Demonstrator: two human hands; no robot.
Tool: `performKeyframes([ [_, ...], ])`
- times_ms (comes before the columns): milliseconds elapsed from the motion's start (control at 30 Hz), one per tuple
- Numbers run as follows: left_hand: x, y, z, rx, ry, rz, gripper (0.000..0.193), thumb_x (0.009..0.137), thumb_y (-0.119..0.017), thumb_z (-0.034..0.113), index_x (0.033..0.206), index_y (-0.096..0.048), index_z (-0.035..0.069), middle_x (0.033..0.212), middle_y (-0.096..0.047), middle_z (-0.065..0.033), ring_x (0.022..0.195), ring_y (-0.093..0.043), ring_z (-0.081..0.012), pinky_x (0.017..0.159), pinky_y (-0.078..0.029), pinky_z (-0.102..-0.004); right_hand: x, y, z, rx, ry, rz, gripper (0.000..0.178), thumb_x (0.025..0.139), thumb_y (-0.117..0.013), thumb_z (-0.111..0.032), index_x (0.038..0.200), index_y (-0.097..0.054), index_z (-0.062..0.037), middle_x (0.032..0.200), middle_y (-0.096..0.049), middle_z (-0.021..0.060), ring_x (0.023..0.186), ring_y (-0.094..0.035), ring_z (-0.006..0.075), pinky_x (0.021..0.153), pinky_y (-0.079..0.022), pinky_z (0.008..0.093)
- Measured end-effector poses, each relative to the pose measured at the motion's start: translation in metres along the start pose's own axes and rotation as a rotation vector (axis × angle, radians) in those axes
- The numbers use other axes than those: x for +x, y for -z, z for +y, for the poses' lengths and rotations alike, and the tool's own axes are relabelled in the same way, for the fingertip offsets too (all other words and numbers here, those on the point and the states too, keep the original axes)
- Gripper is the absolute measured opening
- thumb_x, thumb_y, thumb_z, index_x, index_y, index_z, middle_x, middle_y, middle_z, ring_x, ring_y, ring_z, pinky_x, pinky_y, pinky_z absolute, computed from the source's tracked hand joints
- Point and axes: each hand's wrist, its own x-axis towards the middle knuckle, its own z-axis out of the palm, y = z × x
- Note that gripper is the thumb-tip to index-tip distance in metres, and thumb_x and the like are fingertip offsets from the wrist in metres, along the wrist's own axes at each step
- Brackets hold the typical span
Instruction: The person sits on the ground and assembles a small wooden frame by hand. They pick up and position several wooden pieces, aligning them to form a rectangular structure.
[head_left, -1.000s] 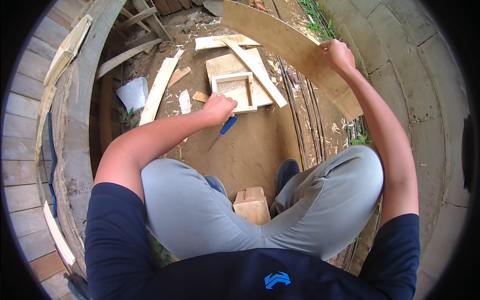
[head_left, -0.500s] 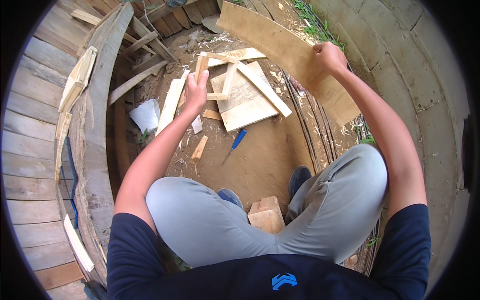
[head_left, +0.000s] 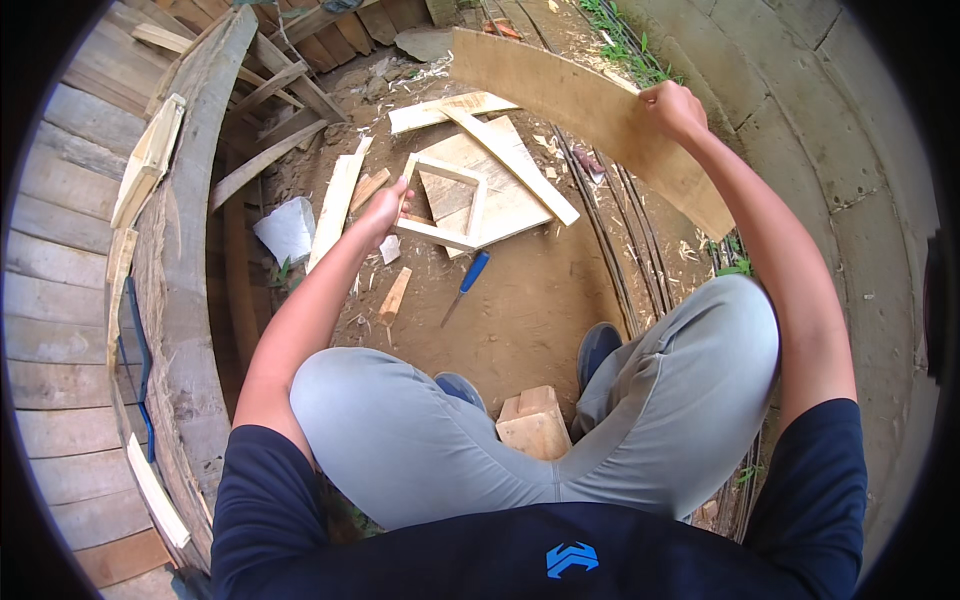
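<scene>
So both hands are busy here. The left hand (head_left: 384, 212) has its grip clamped on the left bar of a small four-sided wooden frame (head_left: 436, 235), with the rest of the frame reaching off to the right of the fingers. The frame's right part sits over a square board (head_left: 516, 205) on the dirt ground (head_left: 525, 300), but honestly I can't tell if the two touch. The right hand (head_left: 676, 108) has its grip pinched on the upper right long edge of a thin wooden sheet (head_left: 560, 95); most of the sheet runs off to the upper left of that grip, and a shorter bit goes down to the right, next to the forearm. It looks curved, though this lens bends straight edges anyway. A narrow plank (head_left: 512, 166) lies slantwise across the board, just right of the frame. Nearer the person there's a blue-handled tool (head_left: 474, 272) on the ground, just below the frame, with a little wood wedge (head_left: 396, 295) off to its left. A chunky wooden block (head_left: 534, 425) sits down between the legs, well apart from both grips.
</scene>
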Motion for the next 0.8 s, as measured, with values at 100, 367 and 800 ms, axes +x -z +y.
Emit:
performKeyframes([
  [100,0.010,-0.008,-0.015,-0.157,0.056,-0.057,0.045,0.108,-0.036,0.048,0.109,-0.054,0.007,0.072,-0.045,0.0049,0.059,-0.040,-0.0063,0.054,-0.036,-0.0227,0.001,-0.003,0.004,-0.050,0.028,-0.003,0.035,0.086,-0.060,-0.013,0.116,-0.076,-0.0224,0.118,-0.072,0.0132,0.108,-0.068,0.0324,0.093,-0.054,0.0418],
  [367,0.037,-0.041,-0.055,0.152,-0.149,0.165,0.055,0.107,-0.035,0.048,0.118,-0.059,0.000,0.081,-0.059,-0.0074,0.073,-0.056,-0.0193,0.071,-0.047,-0.0353,0.015,-0.021,0.002,0.028,-0.020,-0.081,0.037,0.085,-0.061,-0.011,0.118,-0.076,-0.0193,0.123,-0.069,0.0169,0.112,-0.067,0.0331,0.097,-0.052,0.0418],
  [800,0.041,-0.030,-0.059,0.498,-0.387,0.251,0.042,0.099,-0.057,0.019,0.139,-0.050,0.005,0.131,-0.062,-0.0221,0.122,-0.059,-0.0370,0.102,-0.044,-0.0422,0.015,-0.037,-0.008,0.309,0.132,-0.521,0.036,0.094,-0.058,-0.006,0.129,-0.067,-0.0040,0.131,-0.067,0.0156,0.124,-0.060,0.0285,0.106,-0.045,0.0378],
])
